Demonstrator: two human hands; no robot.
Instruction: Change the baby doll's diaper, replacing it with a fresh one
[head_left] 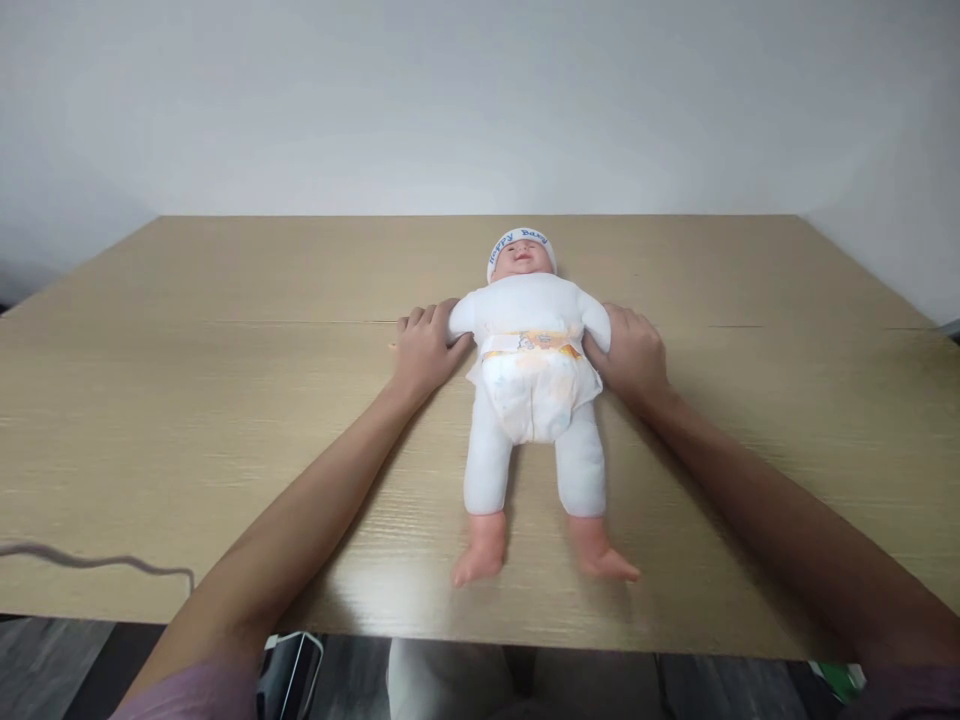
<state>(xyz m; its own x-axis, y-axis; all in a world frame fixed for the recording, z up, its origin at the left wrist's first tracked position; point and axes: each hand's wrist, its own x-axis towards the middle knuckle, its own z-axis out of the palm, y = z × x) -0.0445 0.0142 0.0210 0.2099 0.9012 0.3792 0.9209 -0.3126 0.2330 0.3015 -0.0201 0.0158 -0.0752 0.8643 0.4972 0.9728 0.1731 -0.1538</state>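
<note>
A baby doll (529, 300) lies on its back on the wooden table (225, 400), head toward the wall and feet toward me. It has a white cloth body, pink feet and a white cap (520, 236) lettered in blue. Around its hips sits a white diaper (531, 390) with a patterned orange-and-white waistband. My left hand (427, 348) is wrapped round the doll's arm on the left. On the other side, my right hand (634, 352) grips the doll's other arm. The doll's hands are hidden within my fingers.
A pale cable (97, 560) runs over the table's front left edge. Behind the table stands a plain white wall (480, 100). Below the front edge, a dark object with a white cord (291, 675) shows at the left, and something green (840, 680) at the right.
</note>
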